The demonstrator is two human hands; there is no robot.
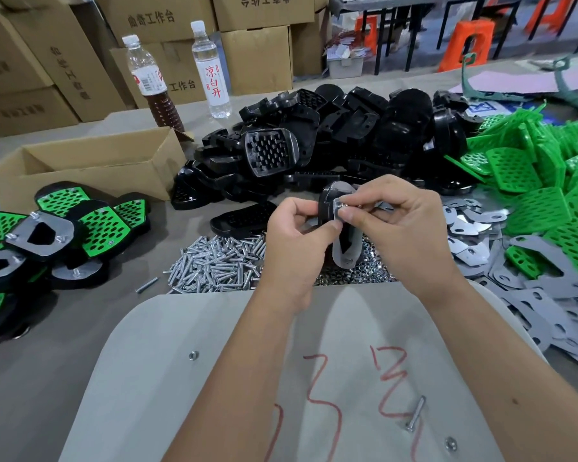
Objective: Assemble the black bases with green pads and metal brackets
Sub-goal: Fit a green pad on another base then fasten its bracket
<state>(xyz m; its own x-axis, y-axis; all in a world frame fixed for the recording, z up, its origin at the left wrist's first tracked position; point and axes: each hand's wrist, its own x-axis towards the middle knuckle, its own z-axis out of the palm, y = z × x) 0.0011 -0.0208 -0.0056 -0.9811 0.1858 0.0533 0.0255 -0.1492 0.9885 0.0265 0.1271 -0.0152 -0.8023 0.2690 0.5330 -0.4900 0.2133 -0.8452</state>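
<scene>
Base point(326, 208) with bracket point(344, 251): held on edge above the screws point(217, 265), long axis running away from the person, bracket face turned right. Left hand point(297, 241) gripped its near edge; right hand point(391, 221) pinched a nut point(339, 205) at its top. Grey table point(47, 378); cartons point(257, 58) behind

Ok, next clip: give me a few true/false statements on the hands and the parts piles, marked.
1. Both hands, left hand and right hand, hold one black base with a metal bracket on it. True.
2. The green pads are piled on the left. False: on the right.
3. The loose screws lie heaped in front of the hands. True.
4. The cardboard box is closed. False: its flaps are open.
</scene>
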